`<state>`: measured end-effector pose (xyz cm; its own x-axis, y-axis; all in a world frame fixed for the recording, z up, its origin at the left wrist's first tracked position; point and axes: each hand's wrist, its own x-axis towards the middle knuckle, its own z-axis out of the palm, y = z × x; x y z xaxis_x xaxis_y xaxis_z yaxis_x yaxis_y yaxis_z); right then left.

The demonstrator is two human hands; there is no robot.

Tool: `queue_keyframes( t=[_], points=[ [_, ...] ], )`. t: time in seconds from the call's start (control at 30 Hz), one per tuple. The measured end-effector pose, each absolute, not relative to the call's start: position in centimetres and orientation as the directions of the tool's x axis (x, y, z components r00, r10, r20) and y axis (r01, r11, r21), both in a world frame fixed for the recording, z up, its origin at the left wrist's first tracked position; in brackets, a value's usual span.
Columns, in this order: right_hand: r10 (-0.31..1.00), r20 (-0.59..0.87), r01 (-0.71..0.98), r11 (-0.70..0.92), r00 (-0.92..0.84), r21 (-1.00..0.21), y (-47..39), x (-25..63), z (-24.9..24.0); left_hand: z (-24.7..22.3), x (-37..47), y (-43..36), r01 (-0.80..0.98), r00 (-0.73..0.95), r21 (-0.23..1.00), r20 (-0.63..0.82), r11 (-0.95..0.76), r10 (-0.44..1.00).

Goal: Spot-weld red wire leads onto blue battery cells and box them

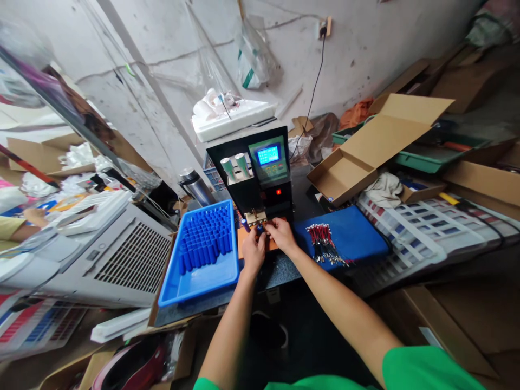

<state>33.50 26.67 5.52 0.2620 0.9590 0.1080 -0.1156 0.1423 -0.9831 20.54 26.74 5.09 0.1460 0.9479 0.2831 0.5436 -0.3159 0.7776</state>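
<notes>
My left hand (254, 250) is closed around a small blue battery cell (260, 230), mostly covered by the fingers, at the front of a black spot welder (260, 184) with a lit blue screen. My right hand (281, 234) is beside it, fingertips pinched together against the same spot; what they hold is too small to make out. Just above the fingers are the welder's brass-coloured electrode parts (255, 216). Another blue cell (245, 224) stands left of them. To the left, a blue tray (199, 284) holds many upright blue cells (205, 235).
Red and black wire leads (323, 244) lie on a blue pad (357, 235) at right. Behind are a steel thermos (195, 184), an open cardboard box (345, 173) and white foam (231, 122) on the welder. Another person's arm (20, 227) shows at far left.
</notes>
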Motion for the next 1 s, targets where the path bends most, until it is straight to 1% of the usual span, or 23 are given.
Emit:
queue_keyframes(
  t=[0.17, 0.33, 0.57, 0.77, 0.87, 1.0],
  points=[
    [0.953, 0.140, -0.015, 0.149, 0.267, -0.989, 26.8, 33.5, 5.2, 5.1, 20.6, 26.7, 0.549, 0.140, 0.769, 0.301, -0.327, 0.943],
    [0.952, 0.155, -0.021, 0.167, 0.265, -0.986, 26.8, 33.4, 5.3, 5.1, 20.6, 26.7, 0.580, 0.125, 0.757, 0.283, -0.301, 0.951],
    [0.952, 0.166, -0.064, 0.188, 0.256, -0.980, 26.8, 33.4, 4.9, 5.0, 20.6, 26.6, 0.573, 0.133, 0.757, 0.290, -0.312, 0.948],
    [0.941, 0.207, 0.013, 0.211, 0.268, -0.977, 26.7, 33.1, 5.0, 5.2, 20.4, 26.5, 0.595, 0.127, 0.749, 0.271, -0.292, 0.954],
    [0.939, 0.194, 0.048, 0.188, 0.284, -0.981, 26.4, 32.9, 5.6, 5.3, 20.4, 26.5, 0.619, 0.114, 0.737, 0.256, -0.270, 0.960],
    [0.940, 0.172, 0.090, 0.152, 0.295, -0.984, 25.8, 32.9, 6.5, 5.2, 20.4, 26.4, 0.604, 0.122, 0.745, 0.267, -0.285, 0.956]
  ],
)
